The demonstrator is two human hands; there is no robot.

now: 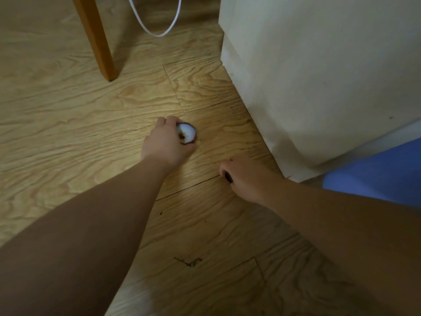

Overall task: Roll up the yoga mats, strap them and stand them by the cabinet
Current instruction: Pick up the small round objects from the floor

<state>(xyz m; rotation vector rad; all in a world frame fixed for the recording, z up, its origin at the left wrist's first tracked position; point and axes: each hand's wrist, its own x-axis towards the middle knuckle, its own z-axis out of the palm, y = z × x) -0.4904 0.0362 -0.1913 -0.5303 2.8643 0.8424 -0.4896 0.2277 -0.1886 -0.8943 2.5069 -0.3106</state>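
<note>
I look straight down on the end of a rolled yoga mat, purple outside with a white spiral face, standing on the wooden floor. My left hand grips its top rim from the left, fingers curled round it. My right hand is lower right, apart from the roll, with its fingers curled round a small dark thing; what that is I cannot tell. The white cabinet stands a short way right of the roll. A blue mat lies at the right edge past the cabinet's corner.
An orange-brown wooden furniture leg stands at the upper left. A white cable loop hangs down at the top middle. Wooden plank floor spreads left and below my arms.
</note>
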